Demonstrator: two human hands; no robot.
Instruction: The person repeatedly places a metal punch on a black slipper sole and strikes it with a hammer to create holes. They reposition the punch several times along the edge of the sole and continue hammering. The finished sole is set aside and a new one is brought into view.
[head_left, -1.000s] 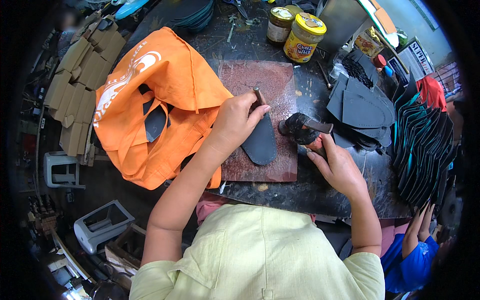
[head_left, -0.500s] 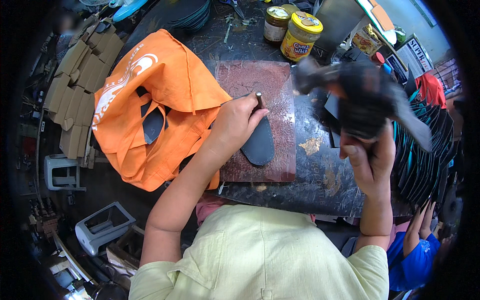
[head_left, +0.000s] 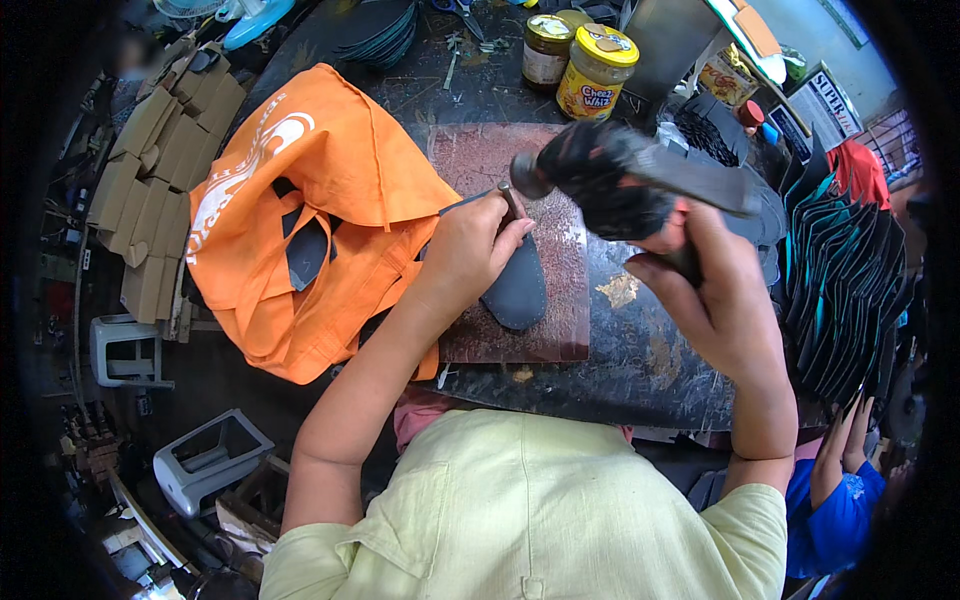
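Note:
My left hand (head_left: 465, 250) is closed round a short metal punch (head_left: 511, 201), which stands nearly upright over a dark insole-shaped piece (head_left: 516, 290). Small marks run along the edge of that piece, and my hand covers its upper part. The piece lies on a worn reddish-brown board (head_left: 565, 330). In my right hand (head_left: 715, 300) is a hammer (head_left: 690, 180) with black wrapping about its head. Its round face is close beside the top of the punch; I cannot tell if they touch.
Left of the board lies an orange cloth bag (head_left: 350, 150). Two jars (head_left: 598, 75) stand at the back. Stacked dark cut pieces (head_left: 840, 290) line the right side, near another person's blue sleeve (head_left: 835, 520). Grey stools (head_left: 210, 455) stand on the floor at left.
My right hand has swung the hammer left, bringing its face from over the table's right part to the punch. The punch tilts slightly more; my left hand has barely shifted.

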